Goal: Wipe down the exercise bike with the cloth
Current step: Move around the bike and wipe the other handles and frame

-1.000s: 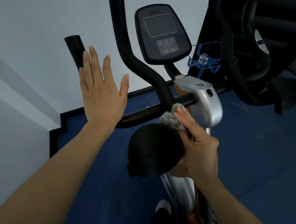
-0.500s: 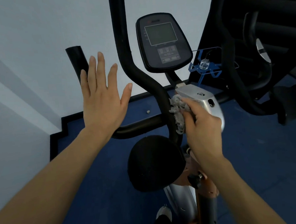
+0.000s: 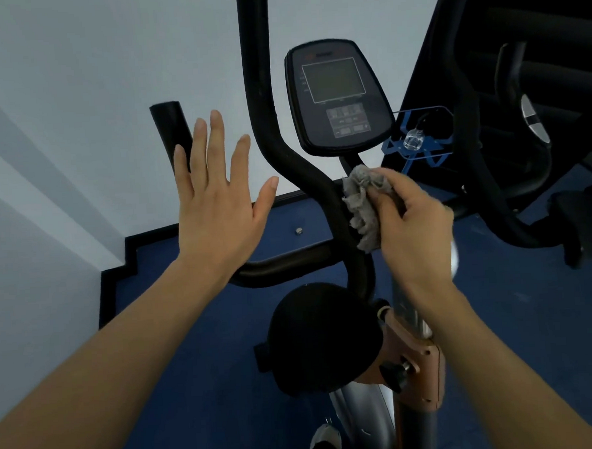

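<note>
The exercise bike (image 3: 411, 362) fills the middle of the view: black curved handlebar (image 3: 284, 149), dark console (image 3: 336, 95) up top, round black saddle (image 3: 321, 336) below. My right hand (image 3: 414, 225) grips a crumpled grey cloth (image 3: 362, 207) and presses it against the post just under the console, beside the handlebar's bend. My left hand (image 3: 218, 201) is raised flat in the air left of the handlebar, fingers spread, holding nothing. The silver housing on the post is mostly hidden behind my right hand.
A white wall (image 3: 92, 97) rises at the left and behind the bike. Blue floor (image 3: 515, 315) lies below. More black gym equipment (image 3: 523, 143) stands close on the right, with a blue bottle holder (image 3: 417, 142) between it and the console.
My right hand has carried the cloth upward, from the handlebar joint near the saddle to the post under the console. My left hand stays raised and open, barely moved.
</note>
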Tool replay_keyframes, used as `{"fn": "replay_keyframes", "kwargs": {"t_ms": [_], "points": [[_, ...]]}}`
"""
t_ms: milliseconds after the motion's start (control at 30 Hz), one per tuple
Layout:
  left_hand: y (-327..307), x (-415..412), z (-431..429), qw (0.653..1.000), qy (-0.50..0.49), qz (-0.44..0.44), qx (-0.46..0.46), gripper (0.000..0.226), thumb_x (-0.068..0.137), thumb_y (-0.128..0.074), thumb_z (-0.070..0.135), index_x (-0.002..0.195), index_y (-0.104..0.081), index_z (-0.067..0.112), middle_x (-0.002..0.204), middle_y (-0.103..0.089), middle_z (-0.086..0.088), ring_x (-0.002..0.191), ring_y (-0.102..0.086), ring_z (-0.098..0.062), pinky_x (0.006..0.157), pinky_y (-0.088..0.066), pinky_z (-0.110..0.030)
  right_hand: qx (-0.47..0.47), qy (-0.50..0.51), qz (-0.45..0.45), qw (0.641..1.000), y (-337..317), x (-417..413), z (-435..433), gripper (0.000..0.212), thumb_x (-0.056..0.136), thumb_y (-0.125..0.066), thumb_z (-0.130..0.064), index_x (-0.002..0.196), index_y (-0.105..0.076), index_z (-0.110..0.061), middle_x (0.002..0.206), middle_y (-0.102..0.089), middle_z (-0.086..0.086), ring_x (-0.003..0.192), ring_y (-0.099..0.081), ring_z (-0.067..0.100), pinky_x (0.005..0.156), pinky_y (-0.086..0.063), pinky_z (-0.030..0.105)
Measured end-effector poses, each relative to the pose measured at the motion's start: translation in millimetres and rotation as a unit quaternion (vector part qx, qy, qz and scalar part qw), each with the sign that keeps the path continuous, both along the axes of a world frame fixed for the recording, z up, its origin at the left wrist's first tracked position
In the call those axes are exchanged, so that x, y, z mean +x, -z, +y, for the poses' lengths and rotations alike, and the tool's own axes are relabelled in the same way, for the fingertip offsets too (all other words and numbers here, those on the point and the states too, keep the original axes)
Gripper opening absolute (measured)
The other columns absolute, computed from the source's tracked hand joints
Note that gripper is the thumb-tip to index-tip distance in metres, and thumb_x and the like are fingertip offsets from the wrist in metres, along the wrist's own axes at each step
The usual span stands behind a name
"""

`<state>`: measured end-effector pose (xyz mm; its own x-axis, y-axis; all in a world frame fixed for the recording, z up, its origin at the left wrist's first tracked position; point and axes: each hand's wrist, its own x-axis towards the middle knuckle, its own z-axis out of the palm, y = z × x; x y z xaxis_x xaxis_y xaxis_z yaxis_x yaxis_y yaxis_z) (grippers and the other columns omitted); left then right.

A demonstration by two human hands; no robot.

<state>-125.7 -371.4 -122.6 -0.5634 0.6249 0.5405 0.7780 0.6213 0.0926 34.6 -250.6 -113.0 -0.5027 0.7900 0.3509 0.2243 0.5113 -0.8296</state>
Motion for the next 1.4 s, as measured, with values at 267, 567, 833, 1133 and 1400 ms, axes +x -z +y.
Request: {"fn": "replay_keyframes", "kwargs": {"t_ms": [267,567,833,1133,1400], "points": [[-24.5,-34.6,10.9,0.999,-0.032,0.032,-0.021,0.067,0.095,-0.013,0.054,0.145,-0.022,0.010,0.155,0.000,-0.019,0.143,0.005,-0.032,0.111,0.007,-0.049,0.042,-0.020,0.013,0.999,2.1,-28.0,-10.3,0.034,0.084,-0.064,-0.013,0.118,-0.061,-0.017,0.102,-0.067,-0.003,0.094,-0.057,0.000,0.085,-0.041,0.004],[-15.8,-46.9,20.2,0.998,-0.052,0.017,0.001,0.066,0.095,-0.017,0.054,0.144,-0.023,0.010,0.155,-0.003,-0.017,0.143,0.005,-0.029,0.111,0.008,-0.051,0.147,-0.063,0.033,0.987,11.2,-39.4,-4.2,0.034,0.077,-0.069,0.002,0.109,-0.065,-0.007,0.111,-0.063,0.000,0.107,-0.058,0.008,0.095,-0.043,0.021],[-14.7,-47.0,21.3,0.998,-0.057,0.021,-0.001,0.066,0.094,-0.022,0.052,0.143,-0.026,0.009,0.155,-0.004,-0.018,0.143,0.005,-0.029,0.112,0.007,-0.052,0.117,-0.083,0.018,0.989,3.4,-51.6,3.0,0.033,0.078,-0.067,-0.002,0.110,-0.065,-0.009,0.103,-0.063,-0.005,0.103,-0.054,0.003,0.090,-0.039,0.005],[-19.1,-44.8,20.1,0.999,-0.049,0.007,0.021,0.060,0.095,-0.025,0.046,0.141,-0.032,0.007,0.155,-0.008,-0.016,0.143,0.003,-0.026,0.113,0.008,-0.049,0.049,-0.102,0.018,0.993,0.7,-42.7,-6.9,0.041,0.085,-0.059,0.001,0.120,-0.059,-0.020,0.118,-0.062,0.000,0.107,-0.056,0.005,0.094,-0.045,0.020],[-44.2,-74.7,21.3,0.993,-0.100,0.054,0.025,0.056,0.096,-0.018,0.043,0.139,-0.033,0.010,0.156,-0.010,-0.013,0.144,0.001,-0.026,0.108,0.011,-0.056,0.120,-0.109,0.013,0.987,-14.1,-58.5,-6.8,0.040,0.084,-0.061,-0.004,0.122,-0.057,-0.017,0.119,-0.062,-0.001,0.108,-0.059,0.011,0.092,-0.048,0.029]]}}
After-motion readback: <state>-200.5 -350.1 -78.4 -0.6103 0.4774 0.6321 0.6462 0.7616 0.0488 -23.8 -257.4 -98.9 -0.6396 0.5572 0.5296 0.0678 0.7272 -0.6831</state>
